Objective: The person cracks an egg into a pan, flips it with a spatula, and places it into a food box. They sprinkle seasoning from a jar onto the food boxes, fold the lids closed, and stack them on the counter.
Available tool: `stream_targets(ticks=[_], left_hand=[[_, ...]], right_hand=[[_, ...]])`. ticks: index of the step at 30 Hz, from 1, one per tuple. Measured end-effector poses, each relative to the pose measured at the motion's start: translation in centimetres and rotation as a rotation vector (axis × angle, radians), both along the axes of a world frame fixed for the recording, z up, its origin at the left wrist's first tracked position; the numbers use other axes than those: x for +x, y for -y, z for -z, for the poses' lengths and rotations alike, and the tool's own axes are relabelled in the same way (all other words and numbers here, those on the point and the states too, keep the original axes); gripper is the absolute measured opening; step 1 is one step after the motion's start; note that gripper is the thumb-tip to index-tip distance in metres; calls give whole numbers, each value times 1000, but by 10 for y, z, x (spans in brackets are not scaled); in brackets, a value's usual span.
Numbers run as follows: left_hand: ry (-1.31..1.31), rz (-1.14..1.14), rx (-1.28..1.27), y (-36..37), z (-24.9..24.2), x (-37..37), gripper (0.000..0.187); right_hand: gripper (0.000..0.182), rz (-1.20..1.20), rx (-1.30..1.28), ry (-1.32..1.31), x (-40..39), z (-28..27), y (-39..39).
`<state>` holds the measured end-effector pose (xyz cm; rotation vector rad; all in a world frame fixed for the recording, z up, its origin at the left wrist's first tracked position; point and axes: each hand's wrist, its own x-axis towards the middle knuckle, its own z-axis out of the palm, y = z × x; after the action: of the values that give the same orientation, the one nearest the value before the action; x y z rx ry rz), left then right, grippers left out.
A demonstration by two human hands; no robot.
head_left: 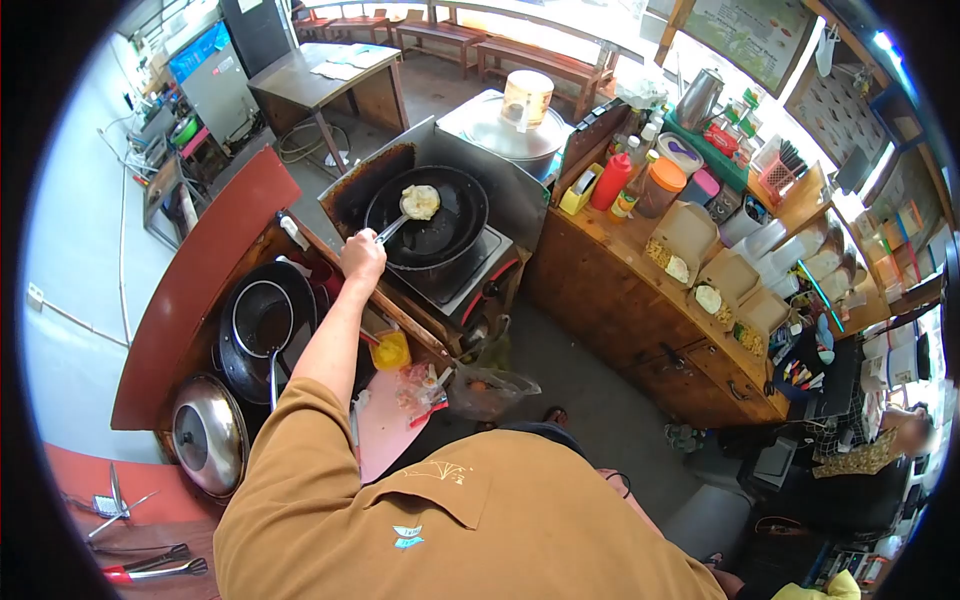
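Observation:
My left hand is closed around the metal handle of a spatula, reaching over the stove. On the spatula's far end lies a fried egg, white with browned patches, above the black frying pan. The pan sits on a gas stove behind metal splash guards. Beside my shirt, only a sliver of my right hand shows near a dark wristband, its fingers hidden.
Open takeaway boxes with noodles and eggs stand on the wooden counter, near a red sauce bottle. Left are a second pan, a lidded pot and a pink cutting board. A person is at far right.

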<state>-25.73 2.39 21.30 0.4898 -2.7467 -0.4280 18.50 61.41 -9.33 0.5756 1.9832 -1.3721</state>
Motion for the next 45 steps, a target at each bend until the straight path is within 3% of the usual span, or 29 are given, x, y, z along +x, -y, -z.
stream_targets(ticks=[2,6,8,20,23,24,26,30,32,35,39,41,45], left_hand=[[-13,2,52,-9,2,-2,19],[-18,2,97,-28,10,-2,20],[-26,26,87,-38,10,4,19],[-38,85,-95,-84,21,48,15],[-48,102,-108,-86,26,49,14],[-63,104,-118,-86,27,50,14],[-76,105,-128,-86,29,51,14],[-103,123,-132,-88,29,52,13],[-102,127,-140,-89,30,53,12],[-193,157,-186,-92,32,56,12],[-199,164,-213,-93,35,56,12],[-203,167,-217,-93,37,56,11],[-214,173,-258,-94,38,56,12]], right_hand=[[15,-15,-277,-218,13,23,-8],[18,-97,-202,-309,10,17,-3],[21,310,-110,167,-7,-36,19],[23,305,23,187,-26,-126,56],[22,304,-27,187,-26,-118,53],[22,305,-26,188,-19,-85,41],[24,-429,312,-141,5,2,9],[28,-148,75,21,3,-5,11],[31,-869,502,-362,7,19,-1],[29,-948,533,-413,10,21,-4],[29,-795,451,-283,8,1,9],[29,-99,143,177,-2,-37,27],[28,-142,226,89,4,-25,23]])
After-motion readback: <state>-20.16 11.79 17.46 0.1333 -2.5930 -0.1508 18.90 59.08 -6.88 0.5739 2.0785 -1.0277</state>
